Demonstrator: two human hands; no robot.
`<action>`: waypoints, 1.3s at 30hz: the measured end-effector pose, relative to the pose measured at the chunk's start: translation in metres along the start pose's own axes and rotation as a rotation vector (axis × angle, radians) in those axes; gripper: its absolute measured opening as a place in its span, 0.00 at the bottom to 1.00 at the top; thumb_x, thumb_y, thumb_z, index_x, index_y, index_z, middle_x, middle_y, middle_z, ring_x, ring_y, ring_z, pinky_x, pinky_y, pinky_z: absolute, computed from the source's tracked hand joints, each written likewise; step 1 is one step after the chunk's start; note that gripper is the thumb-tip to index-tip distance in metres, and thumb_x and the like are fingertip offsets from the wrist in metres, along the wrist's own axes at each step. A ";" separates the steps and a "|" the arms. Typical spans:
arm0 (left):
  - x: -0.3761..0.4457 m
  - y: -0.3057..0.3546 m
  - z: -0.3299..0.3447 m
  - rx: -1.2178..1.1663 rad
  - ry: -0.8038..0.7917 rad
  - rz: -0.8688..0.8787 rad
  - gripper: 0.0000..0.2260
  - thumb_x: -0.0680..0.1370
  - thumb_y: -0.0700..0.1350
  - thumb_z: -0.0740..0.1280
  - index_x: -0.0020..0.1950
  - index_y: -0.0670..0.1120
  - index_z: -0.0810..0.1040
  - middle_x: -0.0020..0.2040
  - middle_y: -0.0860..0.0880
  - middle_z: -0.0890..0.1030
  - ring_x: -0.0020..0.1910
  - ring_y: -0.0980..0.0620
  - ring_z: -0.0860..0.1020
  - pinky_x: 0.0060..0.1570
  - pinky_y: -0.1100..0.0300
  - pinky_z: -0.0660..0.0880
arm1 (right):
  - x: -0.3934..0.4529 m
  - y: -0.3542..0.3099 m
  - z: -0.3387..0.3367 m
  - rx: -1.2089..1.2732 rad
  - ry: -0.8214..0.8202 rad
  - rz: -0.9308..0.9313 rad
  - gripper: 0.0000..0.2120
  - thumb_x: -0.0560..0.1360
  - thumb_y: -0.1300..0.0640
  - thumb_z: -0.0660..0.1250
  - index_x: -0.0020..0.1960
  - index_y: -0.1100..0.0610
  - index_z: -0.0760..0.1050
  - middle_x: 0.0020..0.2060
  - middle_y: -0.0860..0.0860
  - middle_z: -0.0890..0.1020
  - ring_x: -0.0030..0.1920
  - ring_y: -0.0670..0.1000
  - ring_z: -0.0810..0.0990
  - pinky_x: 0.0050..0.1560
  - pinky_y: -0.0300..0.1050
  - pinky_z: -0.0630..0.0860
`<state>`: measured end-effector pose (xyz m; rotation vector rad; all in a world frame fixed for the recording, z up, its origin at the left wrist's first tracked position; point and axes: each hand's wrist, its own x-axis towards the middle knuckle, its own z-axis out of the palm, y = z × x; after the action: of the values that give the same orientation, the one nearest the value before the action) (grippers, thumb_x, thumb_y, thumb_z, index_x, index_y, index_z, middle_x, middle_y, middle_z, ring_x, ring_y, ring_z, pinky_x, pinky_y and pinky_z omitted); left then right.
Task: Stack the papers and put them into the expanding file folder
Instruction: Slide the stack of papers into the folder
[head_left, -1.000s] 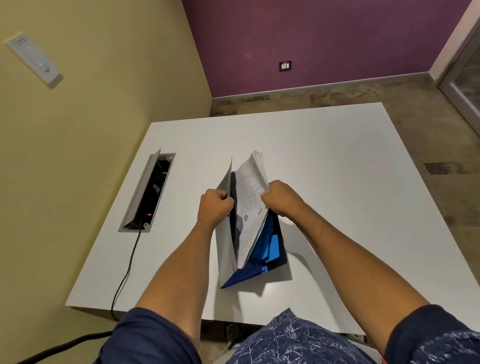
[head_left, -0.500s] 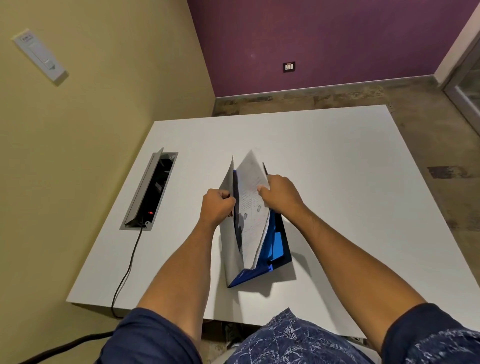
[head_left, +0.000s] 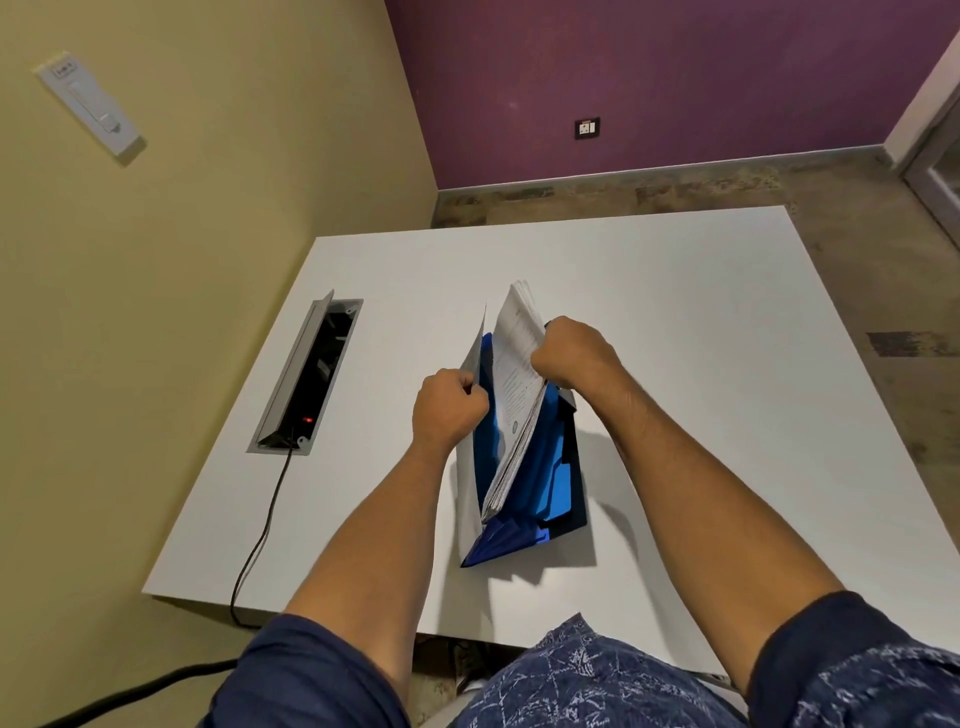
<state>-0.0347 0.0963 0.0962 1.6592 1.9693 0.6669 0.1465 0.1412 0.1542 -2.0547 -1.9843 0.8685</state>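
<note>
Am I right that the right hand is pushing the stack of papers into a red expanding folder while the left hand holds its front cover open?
Not quite: the expanding folder is blue, as the head view shows. The right hand does grip the stack of papers, and the left hand holds the cover.

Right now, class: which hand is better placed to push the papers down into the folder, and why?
The right hand: it already grips the paper stack above the blue folder. The left hand holds the folder's grey front cover open.

A blue expanding file folder with white printed papers stands on a white table, olive wall at left, purple wall at top
</note>
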 end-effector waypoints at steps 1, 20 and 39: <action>0.001 0.000 -0.001 0.009 -0.004 -0.004 0.14 0.71 0.38 0.63 0.30 0.45 0.61 0.27 0.48 0.61 0.28 0.50 0.60 0.31 0.59 0.57 | 0.001 0.001 -0.002 0.004 0.011 0.011 0.05 0.75 0.59 0.65 0.49 0.56 0.70 0.35 0.50 0.73 0.33 0.49 0.72 0.28 0.41 0.65; 0.007 -0.002 -0.001 0.013 -0.034 -0.002 0.11 0.73 0.37 0.64 0.32 0.35 0.70 0.29 0.45 0.66 0.30 0.49 0.63 0.34 0.57 0.63 | 0.008 0.027 -0.005 0.234 -0.069 0.026 0.02 0.74 0.64 0.65 0.42 0.62 0.74 0.39 0.57 0.75 0.32 0.52 0.72 0.30 0.38 0.64; 0.004 0.000 -0.005 -0.073 0.002 -0.001 0.10 0.72 0.38 0.62 0.31 0.38 0.70 0.28 0.48 0.65 0.30 0.49 0.62 0.34 0.56 0.62 | -0.006 0.016 0.042 -0.083 0.106 -0.060 0.08 0.79 0.57 0.63 0.51 0.59 0.79 0.41 0.52 0.82 0.39 0.54 0.77 0.38 0.45 0.73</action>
<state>-0.0381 0.1001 0.0997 1.6150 1.9232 0.7313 0.1391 0.1225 0.1138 -2.0272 -2.0457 0.6630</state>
